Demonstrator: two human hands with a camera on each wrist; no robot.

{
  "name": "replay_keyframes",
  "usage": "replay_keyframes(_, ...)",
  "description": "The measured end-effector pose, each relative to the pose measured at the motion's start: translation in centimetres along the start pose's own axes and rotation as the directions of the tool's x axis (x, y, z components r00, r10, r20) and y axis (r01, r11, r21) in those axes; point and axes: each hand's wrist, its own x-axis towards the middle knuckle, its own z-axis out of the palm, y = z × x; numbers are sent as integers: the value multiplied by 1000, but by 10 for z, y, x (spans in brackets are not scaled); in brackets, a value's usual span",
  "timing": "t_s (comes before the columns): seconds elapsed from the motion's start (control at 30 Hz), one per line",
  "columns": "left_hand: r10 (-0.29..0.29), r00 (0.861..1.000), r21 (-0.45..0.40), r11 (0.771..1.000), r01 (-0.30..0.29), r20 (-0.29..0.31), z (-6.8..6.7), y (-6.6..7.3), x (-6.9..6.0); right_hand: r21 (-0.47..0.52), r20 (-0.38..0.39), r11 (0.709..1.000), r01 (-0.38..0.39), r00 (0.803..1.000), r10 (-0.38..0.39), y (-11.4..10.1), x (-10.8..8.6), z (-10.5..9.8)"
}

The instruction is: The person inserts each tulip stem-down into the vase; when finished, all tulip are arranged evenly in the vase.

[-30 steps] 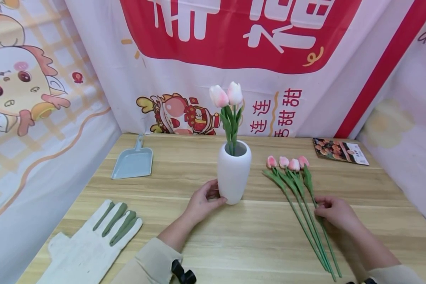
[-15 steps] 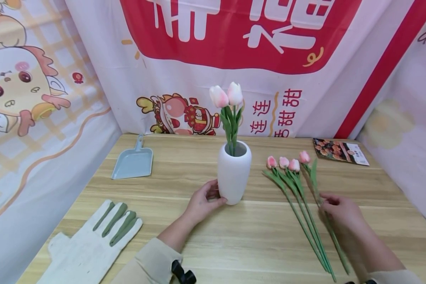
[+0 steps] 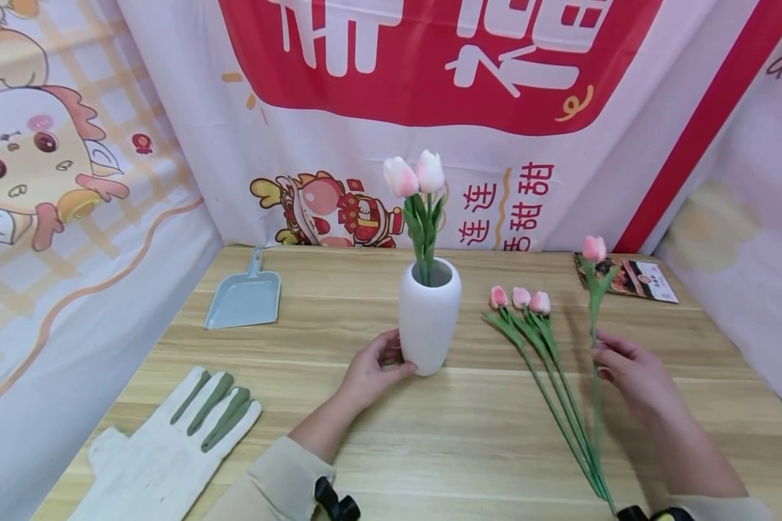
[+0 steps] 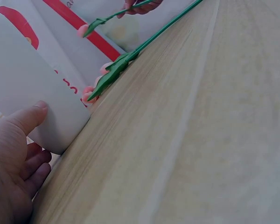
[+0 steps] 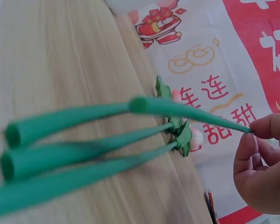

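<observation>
A white vase (image 3: 429, 325) stands upright at the middle of the table, two pale pink tulips (image 3: 417, 177) in its mouth. My left hand (image 3: 371, 373) holds the vase low on its left side; in the left wrist view the thumb (image 4: 32, 116) lies against its wall. On the right, my right hand (image 3: 632, 373) pinches one pink tulip (image 3: 594, 289) by its green stem, with the bloom raised above the table. The right wrist view shows thumb and fingers closed round that stem (image 5: 191, 112). Three more pink tulips (image 3: 547, 347) lie on the table between the vase and this hand.
A light blue dustpan (image 3: 244, 297) lies at the back left. White and green gloves (image 3: 169, 441) lie at the front left. A printed card (image 3: 645, 278) lies at the back right, partly behind the raised tulip. Printed cloth (image 3: 339, 130) hangs behind the table.
My right hand has lifted one tulip off the group on the table and moved it right and up. The left hand and vase have stayed still.
</observation>
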Motion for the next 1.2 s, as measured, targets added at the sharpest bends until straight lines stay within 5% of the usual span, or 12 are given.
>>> replay_keyframes(0.2, -10, 1000, -21, 1000, 10, -20, 2, 0, 0, 204, 17, 977, 57, 998, -62, -5, 0, 15)
replay_keyframes(0.4, -6, 1000, -10, 1000, 6, -8, 0, 0, 0, 344, -73, 933, 109, 993, -89, -6, 3, 37)
replay_keyframes(0.57, 6, 1000, 6, 1000, -6, 4, -1, -1, 0, 436, -206, 895, 98, 979, -7, -6, 9, 52)
replay_keyframes(0.8, 16, 1000, 8, 1000, -16, 10, -1, -1, 0, 540, -358, 839, 65, 920, 159, -7, 18, 65)
replay_keyframes(1.2, 1, 1000, -3, 1000, -1, 6, 0, 0, -1, 630, -431, 762, 149, 884, 183, -9, 23, 75)
